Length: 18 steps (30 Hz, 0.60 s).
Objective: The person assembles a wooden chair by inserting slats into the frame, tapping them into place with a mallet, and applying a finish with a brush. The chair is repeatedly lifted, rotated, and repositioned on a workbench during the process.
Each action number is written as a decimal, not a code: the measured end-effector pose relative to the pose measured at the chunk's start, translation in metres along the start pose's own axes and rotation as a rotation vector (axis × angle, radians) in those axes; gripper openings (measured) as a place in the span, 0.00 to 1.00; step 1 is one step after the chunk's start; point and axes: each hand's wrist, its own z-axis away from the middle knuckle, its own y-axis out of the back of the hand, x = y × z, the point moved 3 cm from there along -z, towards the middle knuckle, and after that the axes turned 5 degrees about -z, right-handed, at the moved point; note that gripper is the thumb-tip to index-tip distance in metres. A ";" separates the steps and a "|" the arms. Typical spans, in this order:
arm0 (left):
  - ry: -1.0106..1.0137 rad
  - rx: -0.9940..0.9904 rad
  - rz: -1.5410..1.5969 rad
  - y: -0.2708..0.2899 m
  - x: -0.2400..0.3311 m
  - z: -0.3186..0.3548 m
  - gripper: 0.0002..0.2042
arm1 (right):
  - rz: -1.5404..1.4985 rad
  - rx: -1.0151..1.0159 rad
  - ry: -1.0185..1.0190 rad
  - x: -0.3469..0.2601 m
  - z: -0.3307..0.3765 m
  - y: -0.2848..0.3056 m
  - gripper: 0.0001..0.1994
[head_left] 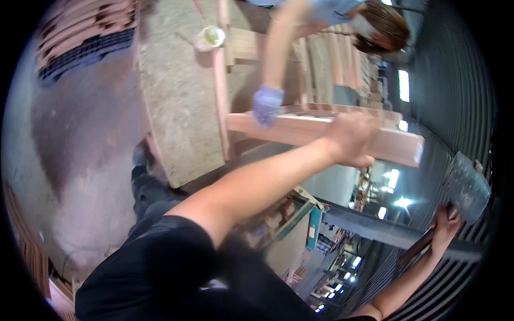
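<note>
My left hand (353,138) is closed around a pale wooden beam (399,145) near its outer end. The beam is part of a wooden frame, and its other end meets an upright rail (220,96) at the workbench edge. At the far right, my right hand (445,227) grips the handle of a large mallet (467,187), raised apart from the wood. Its head is broad, grey and scuffed. Across the frame, a co-worker's gloved hand (266,104) rests against the same beam, near the joint with the rail.
The workbench (179,112) has a worn grey top. A small tub (210,38) with yellowish contents stands on it. Stacked wooden parts (88,27) lie on a dark pallet at the upper left. The co-worker (332,21) leans in from the far side.
</note>
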 end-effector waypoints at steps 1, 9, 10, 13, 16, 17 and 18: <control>-0.005 0.002 0.010 0.001 -0.003 -0.001 0.28 | -0.021 0.097 -0.006 -0.004 -0.002 0.017 0.05; -0.022 0.098 0.033 -0.001 0.006 -0.006 0.27 | -0.261 0.364 -0.043 0.001 -0.013 0.068 0.11; -0.014 0.070 0.013 -0.001 0.006 -0.007 0.27 | -0.212 0.266 -0.058 0.009 -0.016 0.056 0.11; -0.020 0.050 -0.018 -0.003 0.004 -0.007 0.27 | -0.097 0.103 -0.015 0.002 -0.011 -0.022 0.14; -0.078 0.149 -0.026 0.000 0.001 -0.009 0.26 | -0.066 -0.175 -0.245 -0.028 -0.015 -0.087 0.03; -0.091 0.160 -0.029 0.001 0.002 -0.009 0.26 | -0.062 -0.177 -0.229 -0.025 -0.019 -0.089 0.03; -0.099 0.166 -0.022 0.001 0.004 -0.008 0.26 | -0.050 -0.178 -0.222 -0.023 -0.019 -0.087 0.04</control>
